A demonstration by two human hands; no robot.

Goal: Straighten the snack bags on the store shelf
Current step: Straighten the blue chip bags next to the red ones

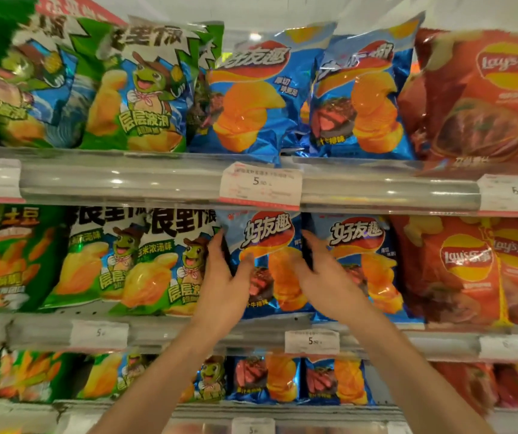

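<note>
A blue chip bag (268, 245) stands upright on the middle shelf (164, 332), under a price tag. My left hand (225, 281) grips its left edge, thumb on the front and fingers behind. My right hand (320, 274) grips its right edge, fingers tucked between it and a second blue bag (364, 255) beside it. Green bags (145, 261) stand to the left and orange-red bags (458, 270) to the right. On the top shelf a blue bag (248, 98) leans, its lower corner hanging over the rail.
Clear plastic rails with price tags (262, 186) front each shelf. The top shelf (110, 173) holds green, blue and orange-red bags, some tilted. A lower shelf (189, 408) carries smaller bags of the same kinds. Bags stand tightly side by side.
</note>
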